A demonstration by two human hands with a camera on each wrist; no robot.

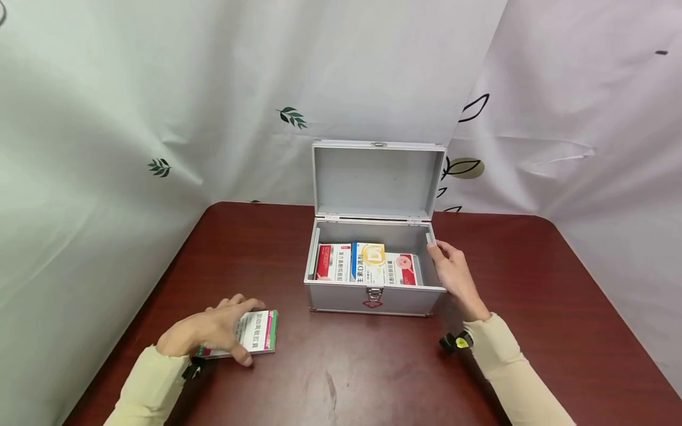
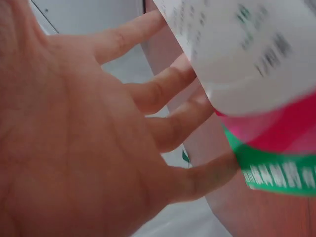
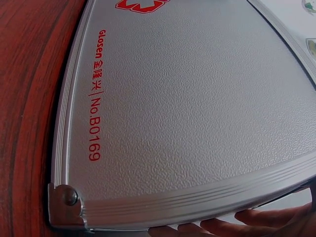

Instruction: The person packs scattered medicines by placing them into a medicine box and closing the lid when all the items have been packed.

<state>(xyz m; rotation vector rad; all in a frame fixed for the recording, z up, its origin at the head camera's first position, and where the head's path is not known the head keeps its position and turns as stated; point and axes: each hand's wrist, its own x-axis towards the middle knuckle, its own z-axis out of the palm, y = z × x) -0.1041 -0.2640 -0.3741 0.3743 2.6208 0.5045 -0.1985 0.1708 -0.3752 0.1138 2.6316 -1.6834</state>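
A flat medicine box [image 1: 258,331], white with pink and green ends, lies at the table's left. My left hand [image 1: 218,328] spans it, thumb at the near long edge and fingers at the far one. The left wrist view shows the spread fingers meeting the edge of the medicine box [image 2: 247,64]; their tips are hidden behind it. A silver case [image 1: 341,297] stands with its lid [image 1: 380,180] raised. My right hand [image 1: 453,272] grips the case's right wall at the rim. In the right wrist view, fingers [image 3: 247,224] lie along that side of the case [image 3: 187,108].
Inside the case stand several medicine boxes, among them a red-and-white one [image 1: 334,262], a yellow-and-blue one [image 1: 370,262] and another red-and-white one [image 1: 402,269]. The dark red table [image 1: 346,378] ends at the back against a pale curtain [image 1: 224,89].
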